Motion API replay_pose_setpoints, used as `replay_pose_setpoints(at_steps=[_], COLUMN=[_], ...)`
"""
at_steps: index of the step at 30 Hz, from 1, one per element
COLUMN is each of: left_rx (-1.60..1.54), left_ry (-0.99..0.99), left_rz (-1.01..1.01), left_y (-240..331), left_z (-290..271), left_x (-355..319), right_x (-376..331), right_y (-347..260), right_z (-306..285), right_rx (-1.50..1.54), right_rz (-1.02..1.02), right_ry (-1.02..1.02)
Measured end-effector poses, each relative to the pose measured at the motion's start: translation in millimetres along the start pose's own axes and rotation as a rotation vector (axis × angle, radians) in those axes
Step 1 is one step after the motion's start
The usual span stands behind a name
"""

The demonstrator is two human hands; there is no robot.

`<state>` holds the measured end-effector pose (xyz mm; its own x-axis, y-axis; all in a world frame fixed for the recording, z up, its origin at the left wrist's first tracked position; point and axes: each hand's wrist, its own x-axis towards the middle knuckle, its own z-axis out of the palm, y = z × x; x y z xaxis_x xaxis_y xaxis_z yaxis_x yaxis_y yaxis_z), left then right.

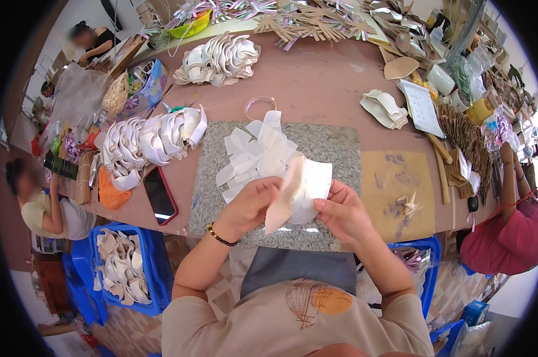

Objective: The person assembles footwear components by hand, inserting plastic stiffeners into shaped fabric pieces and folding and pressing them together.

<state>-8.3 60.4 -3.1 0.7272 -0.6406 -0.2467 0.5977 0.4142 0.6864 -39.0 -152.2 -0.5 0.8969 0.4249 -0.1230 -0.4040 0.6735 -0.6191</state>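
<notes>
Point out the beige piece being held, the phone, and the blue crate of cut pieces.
beige piece (282, 199), head view, middle of its pale curved face.
phone (159, 194), head view, centre of the dark screen.
blue crate (154, 268), head view, right-hand wall.

We held a curved beige-and-white cut piece (297, 191) between our left hand (252, 202) and right hand (343, 211), above the near edge of a speckled grey stone slab (328, 146). Behind it on the slab lay a heap of white strips (254, 156). Left of the slab lay a dark phone with a red rim (159, 194); right of it, a tan square mat (397, 190).
</notes>
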Motion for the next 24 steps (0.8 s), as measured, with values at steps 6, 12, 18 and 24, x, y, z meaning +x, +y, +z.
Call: replay_pose_setpoints(at_steps=[6,12,18,24], left_rx=[0.246,0.341,-0.055,-0.213], left_ry=[-0.012,0.162,0.161,0.112], left_rz=[0.155,0.141,0.139,0.103], left_y=[6.8,-4.2,-12.2,-20.4], left_z=[35.8,27.9,31.6,35.3], left_x=[-8.0,-5.3,-8.5,-17.6], right_x=[-4.3,-5.1,-2.9,-2.9], right_y=[-3.2,-4.4,-3.5,3.1], right_z=[0.3,3.5,7.3,1.3], right_rx=[-0.075,-0.108,-0.032,0.031], right_rz=[-0.037,-0.02,-0.023,0.02], right_ry=[0.035,0.043,0.049,0.01])
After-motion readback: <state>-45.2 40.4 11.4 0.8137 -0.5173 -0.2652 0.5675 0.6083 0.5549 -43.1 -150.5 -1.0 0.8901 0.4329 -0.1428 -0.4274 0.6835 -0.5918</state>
